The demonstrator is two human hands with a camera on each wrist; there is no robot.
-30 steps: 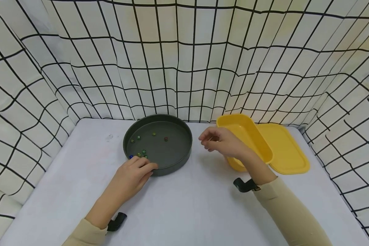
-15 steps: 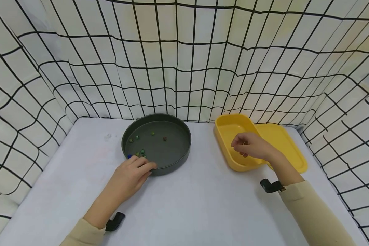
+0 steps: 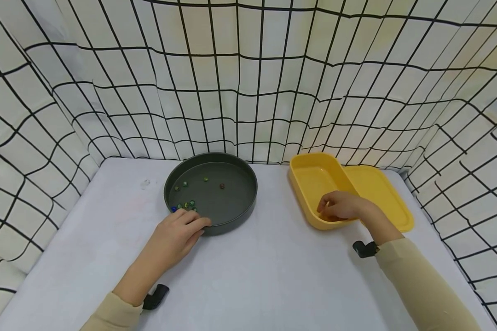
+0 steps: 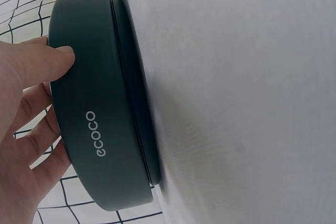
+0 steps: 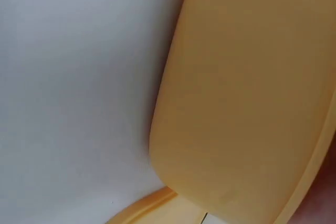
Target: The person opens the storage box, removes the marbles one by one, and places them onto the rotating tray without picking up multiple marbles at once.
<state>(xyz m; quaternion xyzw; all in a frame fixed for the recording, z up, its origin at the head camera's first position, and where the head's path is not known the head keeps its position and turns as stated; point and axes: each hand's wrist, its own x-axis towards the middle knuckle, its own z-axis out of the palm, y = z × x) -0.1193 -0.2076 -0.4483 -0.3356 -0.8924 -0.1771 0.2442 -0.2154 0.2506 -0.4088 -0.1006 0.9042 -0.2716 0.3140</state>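
My left hand [image 3: 181, 236] grips the near rim of a round dark green tray [image 3: 228, 226], marked "ecoco". In the left wrist view, the thumb [image 4: 58, 64] presses the tray's outer wall [image 4: 100, 93] while the other fingers reach over the rim. Several small marbles lie in the tray, among them a blue marble [image 3: 174, 209], a reddish marble [image 3: 222, 186] and a green marble [image 3: 205, 179]. My right hand [image 3: 343, 205] reaches down into the near end of a yellow box [image 3: 310, 158]. Its fingertips are low inside; I cannot tell whether they hold anything.
A flat yellow lid [image 3: 391, 202] lies on the white table [image 3: 252, 276] right of the box, partly beneath it. White walls with a black grid [image 3: 248, 82] enclose the table's back and sides.
My right hand has moved right from beside the tray to over the yellow box, then down into it. The left hand stays on the rim. Another green marble shows beside the blue one.
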